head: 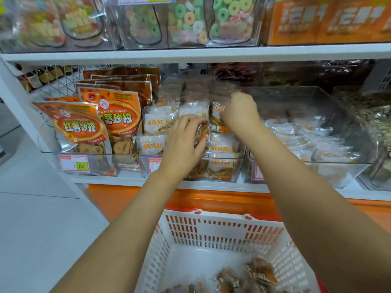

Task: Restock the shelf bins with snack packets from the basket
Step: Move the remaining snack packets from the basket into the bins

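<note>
My left hand [184,144] grips a packet [203,127] in the middle bin [242,166]. My right hand [240,111] pinches a second packet [218,120]. Orange bags [84,125] left, basket [222,217] below.

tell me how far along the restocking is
Done: the middle bin is nearly full of snack packets. In hand: the left hand grips one packet at its front, while the right hand, curled, sits at the row behind. Left: a few wrapped packets lie in the white basket.
</note>
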Motion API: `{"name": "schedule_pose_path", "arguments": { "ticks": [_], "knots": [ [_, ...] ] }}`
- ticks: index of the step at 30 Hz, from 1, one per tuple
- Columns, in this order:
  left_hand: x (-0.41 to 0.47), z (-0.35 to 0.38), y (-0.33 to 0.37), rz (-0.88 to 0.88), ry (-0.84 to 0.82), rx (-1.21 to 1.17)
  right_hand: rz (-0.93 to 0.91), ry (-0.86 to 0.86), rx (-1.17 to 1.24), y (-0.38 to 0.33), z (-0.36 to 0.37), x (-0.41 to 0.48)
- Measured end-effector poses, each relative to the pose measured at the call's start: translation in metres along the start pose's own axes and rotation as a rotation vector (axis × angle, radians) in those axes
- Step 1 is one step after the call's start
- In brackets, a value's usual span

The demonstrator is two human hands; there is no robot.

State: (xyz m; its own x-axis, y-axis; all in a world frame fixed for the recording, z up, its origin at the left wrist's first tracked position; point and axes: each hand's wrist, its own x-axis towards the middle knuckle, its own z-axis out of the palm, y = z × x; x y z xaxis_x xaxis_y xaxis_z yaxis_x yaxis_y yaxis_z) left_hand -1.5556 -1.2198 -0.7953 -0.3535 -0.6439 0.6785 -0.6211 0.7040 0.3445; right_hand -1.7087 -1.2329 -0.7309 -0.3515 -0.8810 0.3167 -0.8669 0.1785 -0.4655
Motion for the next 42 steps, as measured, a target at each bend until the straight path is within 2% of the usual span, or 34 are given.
{"name": "schedule_pose_path", "arguments": {
  "ticks": [4, 7, 9, 11, 13, 15, 17, 19, 24, 26, 29, 33, 38, 42],
  "knots": [
    [-0.009, -0.017, 0.013, 0.074, 0.261, -0.086, -0.081, -0.02, 0.253, 0.009, -0.019, -0.038],
    [-0.023, -0.024, 0.023, 0.094, 0.286, -0.121, -0.11, -0.202, 0.387, 0.022, -0.032, -0.085],
    [-0.041, -0.021, 0.027, 0.113, 0.178, -0.12, -0.144, -0.426, 0.374, 0.037, -0.03, -0.113],
    [-0.066, -0.013, 0.027, 0.06, -0.007, -0.079, -0.127, -0.683, 0.324, 0.052, -0.019, -0.135],
    [-0.095, -0.001, 0.021, -0.12, -0.295, 0.093, -0.061, -0.862, 0.232, 0.07, 0.006, -0.149],
    [-0.128, 0.009, 0.007, -0.397, -0.551, 0.279, 0.037, -0.929, 0.128, 0.096, 0.046, -0.158],
    [-0.16, 0.01, -0.011, -0.603, -0.686, 0.348, 0.141, -0.937, 0.059, 0.133, 0.089, -0.173],
    [-0.185, 0.005, -0.029, -0.683, -0.731, 0.415, 0.25, -0.876, 0.121, 0.169, 0.119, -0.193],
    [-0.208, -0.005, -0.053, -0.704, -0.738, 0.484, 0.435, -0.885, -0.014, 0.22, 0.144, -0.243],
    [-0.211, -0.002, -0.058, -0.662, -0.789, 0.469, 0.438, -0.944, -0.129, 0.229, 0.147, -0.254],
    [-0.211, 0.005, -0.062, -0.644, -0.82, 0.494, 0.396, -0.956, -0.178, 0.231, 0.156, -0.258],
    [-0.205, 0.009, -0.069, -0.818, -0.8, 0.64, 0.449, -0.894, -0.164, 0.237, 0.174, -0.258],
    [-0.191, 0.019, -0.073, -0.855, -0.862, 0.707, 0.532, -0.783, -0.124, 0.253, 0.205, -0.267],
    [-0.184, 0.021, -0.075, -0.891, -0.942, 0.702, 0.576, -0.732, -0.201, 0.243, 0.209, -0.269]
  ]
}}
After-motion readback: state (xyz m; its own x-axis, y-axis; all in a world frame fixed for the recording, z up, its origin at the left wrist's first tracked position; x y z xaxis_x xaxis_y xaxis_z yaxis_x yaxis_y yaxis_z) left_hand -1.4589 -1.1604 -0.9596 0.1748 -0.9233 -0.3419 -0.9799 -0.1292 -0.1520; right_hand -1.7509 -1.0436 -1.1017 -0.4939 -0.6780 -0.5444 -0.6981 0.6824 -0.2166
